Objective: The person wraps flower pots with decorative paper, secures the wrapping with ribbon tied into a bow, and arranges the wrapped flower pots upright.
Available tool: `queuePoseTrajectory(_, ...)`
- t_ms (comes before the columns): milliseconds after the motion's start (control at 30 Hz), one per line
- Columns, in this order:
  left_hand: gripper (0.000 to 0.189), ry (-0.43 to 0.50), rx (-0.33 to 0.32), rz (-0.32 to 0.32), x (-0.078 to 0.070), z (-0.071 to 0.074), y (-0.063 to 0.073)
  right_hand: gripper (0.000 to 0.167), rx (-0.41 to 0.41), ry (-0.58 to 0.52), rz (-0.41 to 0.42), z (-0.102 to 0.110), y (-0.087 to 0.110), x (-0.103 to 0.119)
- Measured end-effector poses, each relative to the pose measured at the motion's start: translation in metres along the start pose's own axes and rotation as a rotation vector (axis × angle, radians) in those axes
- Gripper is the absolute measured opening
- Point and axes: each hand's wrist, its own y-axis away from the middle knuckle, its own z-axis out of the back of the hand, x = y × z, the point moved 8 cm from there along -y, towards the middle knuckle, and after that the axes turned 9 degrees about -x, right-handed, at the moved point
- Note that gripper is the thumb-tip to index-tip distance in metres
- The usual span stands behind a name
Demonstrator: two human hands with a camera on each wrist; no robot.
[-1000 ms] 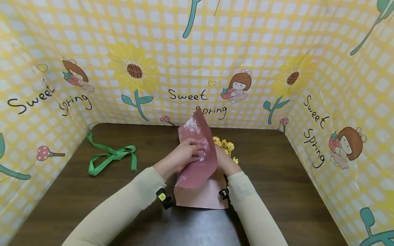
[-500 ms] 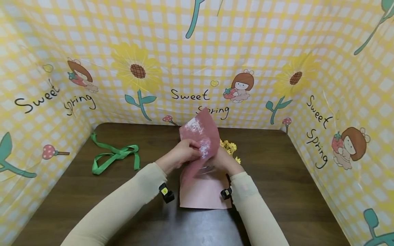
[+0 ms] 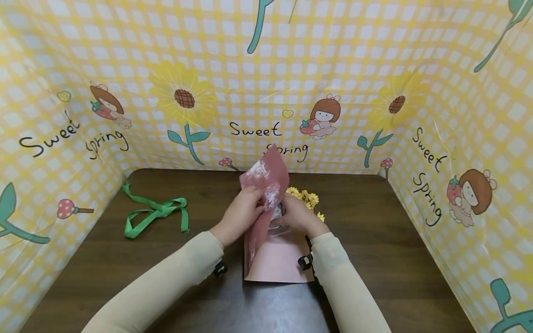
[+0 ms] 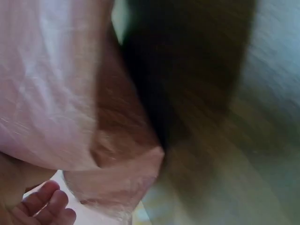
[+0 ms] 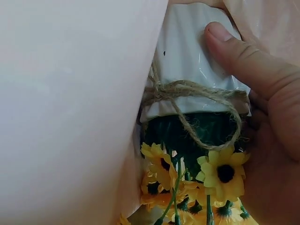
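A pink sheet of wrapping paper (image 3: 278, 172) stands folded up on its left side, and its lighter face (image 3: 281, 261) lies flat toward the near edge. My left hand (image 3: 241, 213) grips the raised fold; in the left wrist view its curled fingertips (image 4: 49, 204) show below the paper. Inside the paper, my right hand (image 3: 301, 216) holds a white vase (image 5: 187, 51), the thumb lying across its side. Twine (image 5: 201, 90) is tied in a bow round the vase's neck. Yellow flowers (image 5: 225, 173) come out of its mouth, pointing away to the far right in the head view.
A green ribbon (image 3: 156, 210) lies loosely looped on the dark wooden table (image 3: 200, 296), left of the paper. A yellow checked cloth (image 3: 258, 88) with printed flowers walls in the table's back and both sides.
The left side of the paper, earlier spread across toward the right hand, has narrowed and tilted left. The vase now shows between the hands. My left hand has turned slightly over the fold.
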Motion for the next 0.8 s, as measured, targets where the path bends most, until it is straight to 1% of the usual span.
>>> queuePoseTrajectory(133,0.004,-0.043,0.013,-0.025,0.0,-0.003,0.006,0.073,0.002,-0.004,0.009,-0.001,0.0,0.0)
queuePoseTrajectory(200,0.005,-0.054,0.031,-0.042,-0.001,-0.004,0.006,0.066,0.003,-0.01,0.009,-0.001,0.0,0.001)
queuePoseTrajectory(233,0.006,-0.066,0.041,-0.054,-0.003,-0.005,0.006,0.06,0.004,-0.013,0.012,-0.001,0.0,0.0)
queuePoseTrajectory(300,0.007,-0.104,0.06,-0.087,-0.008,-0.005,0.005,0.051,0.0,-0.023,0.007,0.0,0.001,-0.002)
queuePoseTrajectory(367,0.009,-0.141,0.075,-0.113,-0.012,-0.005,0.002,0.045,0.0,-0.04,0.005,0.002,0.002,-0.004)
queuePoseTrajectory(433,0.01,-0.18,0.086,-0.125,-0.015,-0.006,-0.001,0.045,0.005,-0.05,0.002,0.004,0.003,-0.006)
queuePoseTrajectory(533,0.016,-0.206,0.104,-0.121,-0.017,-0.005,-0.003,0.053,0.028,-0.05,0.018,0.01,0.008,-0.004)
queuePoseTrajectory(600,0.019,-0.21,0.118,-0.115,-0.018,-0.004,-0.001,0.054,0.032,-0.019,0.046,0.018,0.012,0.002)
queuePoseTrajectory(667,0.021,-0.208,0.127,-0.115,-0.019,-0.003,0.001,0.045,0.014,0.024,0.07,0.031,0.017,0.011)
queuePoseTrajectory(700,0.022,-0.207,0.13,-0.118,-0.02,-0.002,0.002,0.039,-0.01,0.048,0.071,0.039,0.02,0.016)
queuePoseTrajectory(733,0.023,-0.208,0.131,-0.124,-0.02,-0.001,0.003,0.032,-0.041,0.061,0.055,0.047,0.022,0.019)
queuePoseTrajectory(767,0.024,-0.214,0.128,-0.129,-0.021,0.0,0.004,0.025,-0.07,0.062,0.022,0.055,0.025,0.022)
queuePoseTrajectory(800,0.025,-0.225,0.127,-0.137,-0.021,0.002,0.004,0.021,-0.094,0.046,-0.026,0.062,0.028,0.023)
